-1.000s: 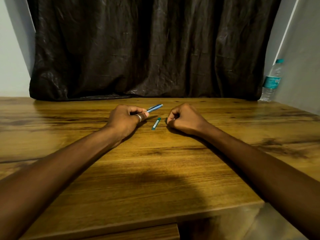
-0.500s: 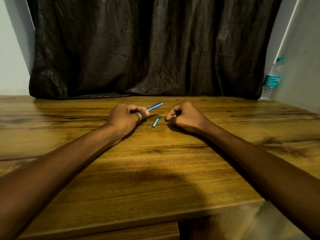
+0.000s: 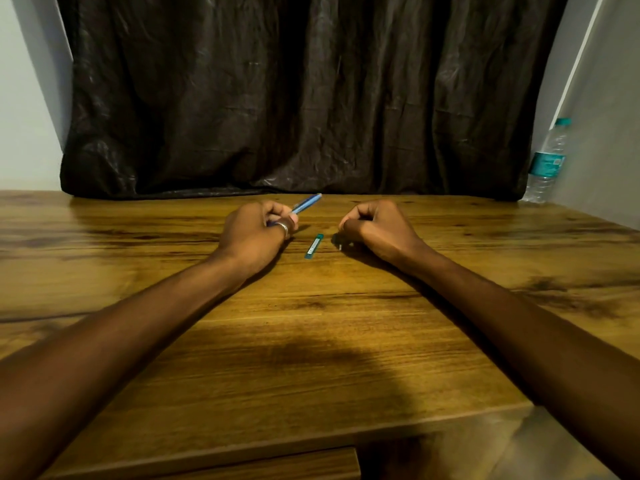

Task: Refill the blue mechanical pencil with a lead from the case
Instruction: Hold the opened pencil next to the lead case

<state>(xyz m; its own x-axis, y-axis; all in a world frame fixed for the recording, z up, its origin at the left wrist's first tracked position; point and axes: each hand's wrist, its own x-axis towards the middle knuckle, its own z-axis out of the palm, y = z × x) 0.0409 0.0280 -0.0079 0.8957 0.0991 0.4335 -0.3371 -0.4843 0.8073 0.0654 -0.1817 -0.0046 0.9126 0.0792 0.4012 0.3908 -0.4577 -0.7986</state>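
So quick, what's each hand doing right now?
Left hand: closed around the blue mechanical pencil.
Right hand: curled shut beside the lead case; whether it holds anything cannot be told.

A dark curtain (image 3: 304, 95) hangs behind the wooden table (image 3: 311, 341); a water bottle (image 3: 547, 161) stands far right.

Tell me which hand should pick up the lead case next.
Probably the right hand: it sits beside the lead case, with no large object visible in it, while the left hand grips the blue mechanical pencil.
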